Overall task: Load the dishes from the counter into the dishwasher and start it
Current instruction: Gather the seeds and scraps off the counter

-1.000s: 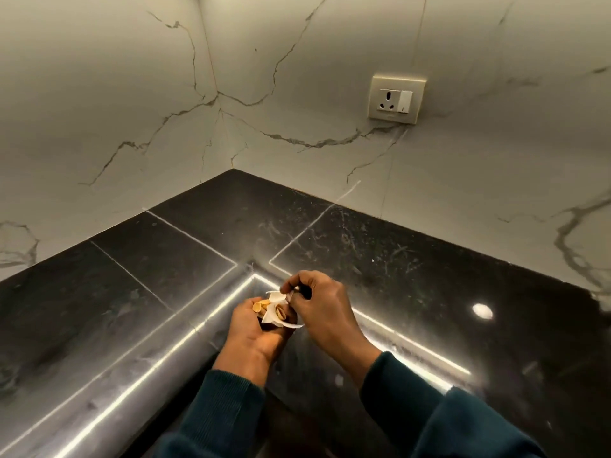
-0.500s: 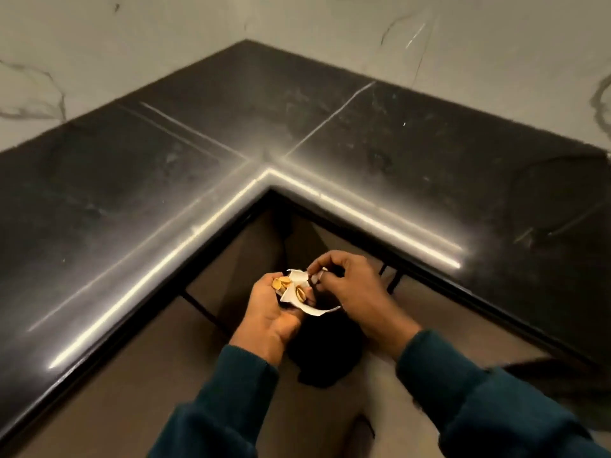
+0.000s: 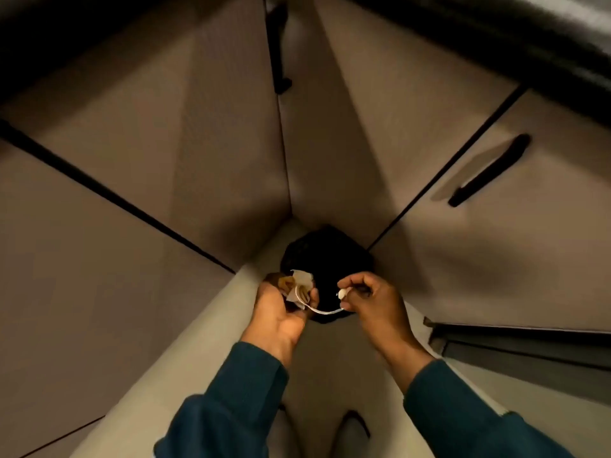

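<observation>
My left hand (image 3: 281, 312) is closed around a crumpled white paper wrapper (image 3: 301, 285) with small yellowish scraps in it. My right hand (image 3: 373, 299) pinches a thin white strip (image 3: 325, 310) that runs from that wrapper across to its fingertips. Both hands hover over a black bin (image 3: 327, 256) that stands on the floor in the corner where the cabinets meet. No dishes and no dishwasher are visible.
Beige cabinet doors (image 3: 165, 160) with black bar handles (image 3: 489, 170) enclose the corner on the left and right. The dark counter edge (image 3: 529, 38) runs along the top right. A lower open panel or drawer (image 3: 529, 345) juts out at right. My feet (image 3: 350, 431) show at the bottom.
The view has swung down from the black counter to the floor corner. My hands lowered over the black bin, and my right hand has drawn a white strip away from the wrapper.
</observation>
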